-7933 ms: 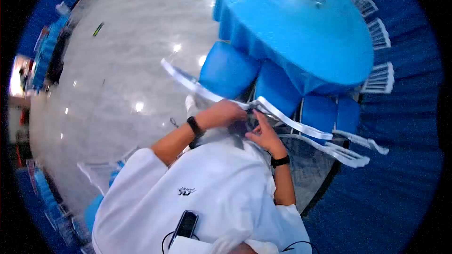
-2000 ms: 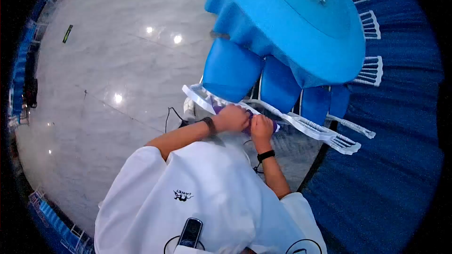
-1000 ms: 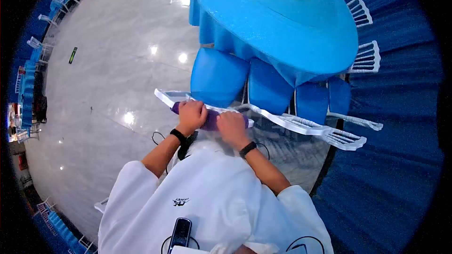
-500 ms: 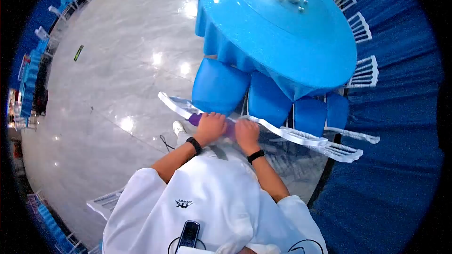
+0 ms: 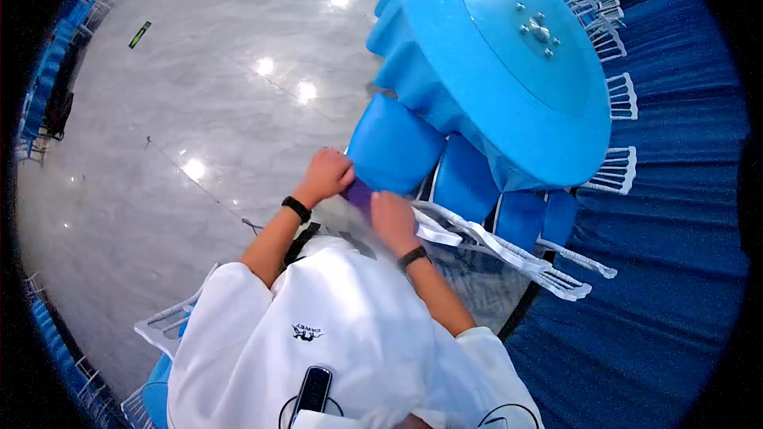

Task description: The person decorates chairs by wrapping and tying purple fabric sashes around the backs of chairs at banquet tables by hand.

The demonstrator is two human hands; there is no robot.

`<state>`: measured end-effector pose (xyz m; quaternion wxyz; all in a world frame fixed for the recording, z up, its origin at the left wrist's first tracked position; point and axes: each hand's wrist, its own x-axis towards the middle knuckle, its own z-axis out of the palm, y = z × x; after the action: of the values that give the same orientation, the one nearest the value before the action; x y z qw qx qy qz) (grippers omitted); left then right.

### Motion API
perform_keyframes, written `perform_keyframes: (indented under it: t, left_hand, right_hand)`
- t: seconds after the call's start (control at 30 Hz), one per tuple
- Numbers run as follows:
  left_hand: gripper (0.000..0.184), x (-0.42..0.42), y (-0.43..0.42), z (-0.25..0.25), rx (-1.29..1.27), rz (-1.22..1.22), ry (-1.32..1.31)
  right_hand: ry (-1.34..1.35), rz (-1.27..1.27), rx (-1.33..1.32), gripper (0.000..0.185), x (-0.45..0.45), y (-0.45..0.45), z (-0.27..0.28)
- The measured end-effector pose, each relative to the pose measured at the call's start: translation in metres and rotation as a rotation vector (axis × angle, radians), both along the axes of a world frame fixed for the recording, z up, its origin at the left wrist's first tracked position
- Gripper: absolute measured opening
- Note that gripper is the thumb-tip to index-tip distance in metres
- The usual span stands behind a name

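A purple cloth [image 5: 360,194] stretches between my two hands over the near side of a white chair with a blue seat [image 5: 395,143]. My left hand [image 5: 328,172] is closed on the cloth's left end, by the seat's front left corner. Closed on the other end, my right hand [image 5: 393,218] is blurred by motion and lies at the white chair back [image 5: 435,229]. That chair back is mostly hidden behind my hands and the cloth, so I cannot tell how the cloth touches it.
A round table [image 5: 485,103] with a shiny blue tablecloth and a glass turntable [image 5: 517,48] stands ahead. More white chairs with blue seats [image 5: 469,177] line its near side. Dark blue drapery [image 5: 636,270] runs along the right. Another white chair [image 5: 163,334] is behind me at left.
My left hand has moved left and up, and my right hand slightly left and down, with more purple cloth showing between them. The view has shifted, so the table sits further right.
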<state>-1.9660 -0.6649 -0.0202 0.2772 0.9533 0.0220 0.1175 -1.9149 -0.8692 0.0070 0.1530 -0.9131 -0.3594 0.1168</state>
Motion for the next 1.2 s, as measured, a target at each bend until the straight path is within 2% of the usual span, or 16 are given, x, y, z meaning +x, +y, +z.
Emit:
perform_keyframes:
  t: [0.07, 0.13, 0.2, 0.27, 0.33, 0.4, 0.43, 0.6, 0.67, 0.73, 0.8, 0.83, 0.97, 1.03, 1.1, 1.2]
  left_hand:
    - [0.023, 0.004, 0.03, -0.005, 0.002, 0.035, -0.052]
    - [0.024, 0.007, 0.046, -0.011, -0.286, 0.076, 0.111]
    - [0.026, 0.011, 0.055, -0.012, -0.35, 0.111, 0.145]
    - [0.027, 0.006, 0.055, -0.007, -0.721, 0.26, 0.274]
    - [0.028, 0.011, 0.049, 0.0, -0.617, 0.255, 0.306]
    - [0.028, 0.009, 0.028, 0.007, 0.064, 0.231, 0.281]
    - [0.028, 0.008, 0.017, 0.002, 0.209, 0.202, 0.174]
    - [0.035, 0.014, -0.048, 0.018, 0.256, 0.013, 0.175]
    - [0.04, 0.019, -0.077, 0.021, 0.295, -0.053, 0.208]
    - [0.041, 0.026, -0.107, 0.024, 0.231, -0.112, 0.214]
    - [0.04, 0.032, -0.133, 0.029, 0.096, -0.221, 0.246]
    - [0.038, 0.033, -0.142, 0.026, 0.086, -0.207, 0.106]
    - [0.035, 0.039, -0.17, 0.032, 0.192, -0.26, 0.283]
    - [0.034, 0.043, -0.189, 0.024, 0.152, -0.307, 0.202]
    - [0.033, 0.045, -0.202, 0.015, 0.097, -0.267, 0.165]
    - [0.033, 0.046, -0.2, 0.013, 0.048, -0.34, 0.073]
  right_hand:
    - [-0.082, 0.034, -0.001, 0.037, -0.009, 0.03, 0.009]
    - [0.0, 0.019, 0.0, 0.032, -0.015, 0.053, 0.013]
    - [0.014, 0.062, 0.027, 0.032, -0.008, 0.067, 0.006]
    - [0.053, 0.068, 0.107, 0.032, -0.008, 0.073, 0.003]
    - [0.098, 0.041, 0.096, 0.033, -0.006, 0.067, 0.008]
    - [0.095, 0.13, 0.14, 0.032, -0.005, 0.051, 0.011]
    - [0.101, 0.123, 0.141, 0.032, -0.004, 0.041, 0.011]
    - [0.125, 0.095, 0.21, 0.034, 0.006, -0.04, 0.0]
    - [0.024, 0.121, 0.109, 0.033, 0.009, -0.076, 0.002]
    - [-0.063, 0.13, 0.043, 0.033, 0.013, -0.102, 0.011]
    - [0.008, 0.114, -0.027, 0.032, 0.023, -0.128, 0.011]
    - [-0.018, 0.112, 0.032, 0.032, 0.027, -0.141, 0.009]
    - [-0.029, 0.092, 0.12, 0.025, 0.037, -0.173, 0.012]
    - [-0.032, 0.087, 0.167, 0.023, 0.044, -0.185, -0.001]
    - [0.132, -0.122, 0.274, 0.026, 0.045, -0.192, -0.011]
    - [-0.024, -0.197, 0.148, 0.024, 0.04, -0.183, -0.021]
